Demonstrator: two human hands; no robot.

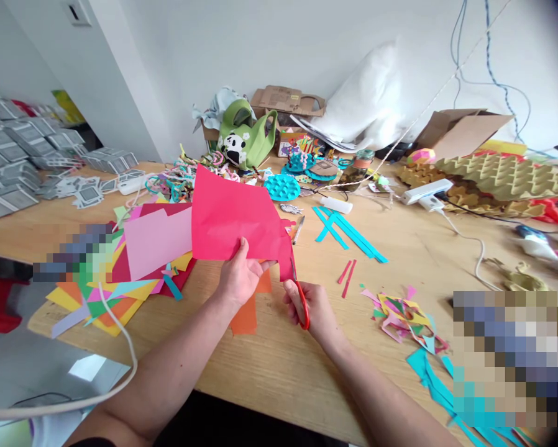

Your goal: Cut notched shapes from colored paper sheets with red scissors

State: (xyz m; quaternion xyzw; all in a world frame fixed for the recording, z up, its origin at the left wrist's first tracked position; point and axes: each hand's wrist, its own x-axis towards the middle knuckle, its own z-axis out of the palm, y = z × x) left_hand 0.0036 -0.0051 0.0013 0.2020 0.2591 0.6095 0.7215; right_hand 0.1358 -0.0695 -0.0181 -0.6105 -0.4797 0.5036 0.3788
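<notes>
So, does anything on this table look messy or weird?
Yes, two messy spots: the coloured papers at the left lie in a crooked, fanned-out heap, and little paper scraps are strewn at the right. The red sheet in the left hand looks uneven beside the scissors, but that's probably just cutting.
</notes>
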